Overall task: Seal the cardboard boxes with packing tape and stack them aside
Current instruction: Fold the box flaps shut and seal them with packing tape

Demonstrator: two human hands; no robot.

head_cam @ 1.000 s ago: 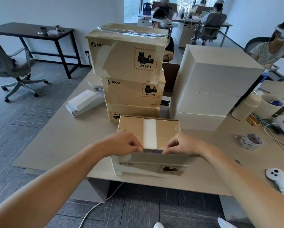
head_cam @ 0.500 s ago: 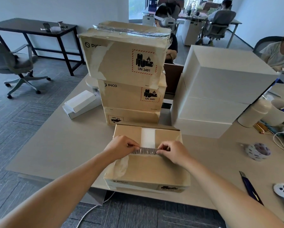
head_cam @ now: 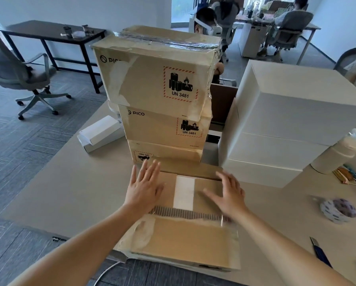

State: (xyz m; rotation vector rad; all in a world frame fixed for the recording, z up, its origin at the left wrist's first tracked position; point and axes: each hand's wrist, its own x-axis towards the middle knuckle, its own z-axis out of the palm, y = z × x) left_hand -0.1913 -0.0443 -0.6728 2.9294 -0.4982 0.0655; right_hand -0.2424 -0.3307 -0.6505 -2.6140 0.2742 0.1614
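mk: Hands first. What are they doing?
jo: Both palm-down, fingers spread: left hand (head_cam: 145,187) and right hand (head_cam: 229,193) lie flat on top of the cardboard box (head_cam: 183,240). Neither grips anything. Right one is motion-blurred.
mk: Box location?
jo: On the table (head_cam: 69,193), at its near edge, just in front of the stack of three brown boxes (head_cam: 158,83). Fingertips of the left hand reach almost to the bottom box of that stack.
mk: Flaps?
jo: Down. Hands sit either side of a white label strip (head_cam: 184,193) on the far flap. The near flap's corrugated edge (head_cam: 185,213) shows across the middle seam. Torn paper patches on the near flap, a bit of clear film at its right corner.
mk: Tape?
jo: The tape roll (head_cam: 338,210) lies on the table right of the box, well apart from the right hand. Same side, nearer the edge: a blue utility knife (head_cam: 321,252).
mk: Stack condition?
jo: Top box has a clear tape strip (head_cam: 168,41) along its lid seam. UN 3481 battery labels on the fronts.
mk: Rest of the scene?
jo: A pile of white boxes (head_cam: 286,120) right of the brown stack, a white bottle (head_cam: 336,153) beside it, flat white cartons (head_cam: 99,134) left of the stack. Behind it sits a person (head_cam: 206,17) wearing a headset. Off left: a grey office chair (head_cam: 18,73) and a black desk (head_cam: 49,30).
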